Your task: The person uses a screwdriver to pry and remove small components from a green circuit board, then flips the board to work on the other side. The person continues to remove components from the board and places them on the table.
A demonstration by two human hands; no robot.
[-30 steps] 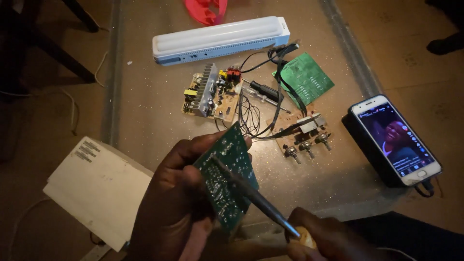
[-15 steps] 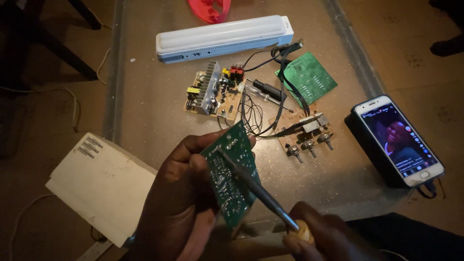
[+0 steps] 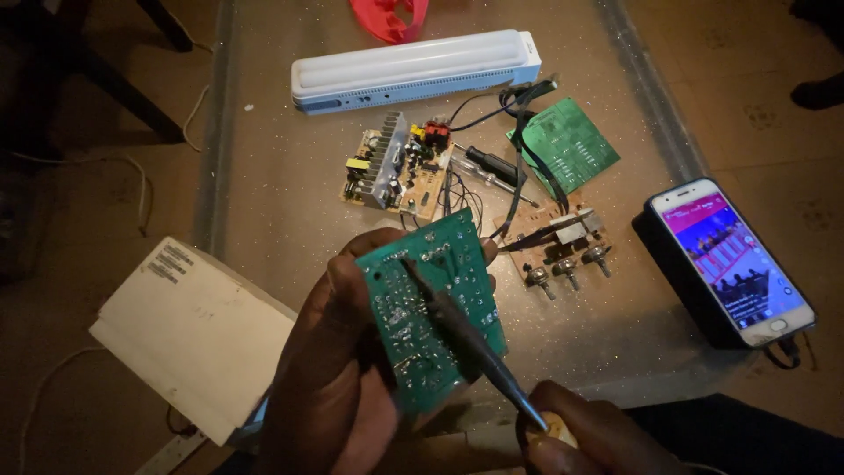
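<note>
Parts spread over the surface

The lamp lies farthest back; before it a circuit board, a screwdriver to its right, the phone far right, a box at left.

Dim room, brown floor, dark chair legs.

One head-worn view looks steeply down, close over the worktable.

My left hand and right hand are both bare, no gloves, rings or sleeves showing, with dark clothing just behind the right one.
</note>
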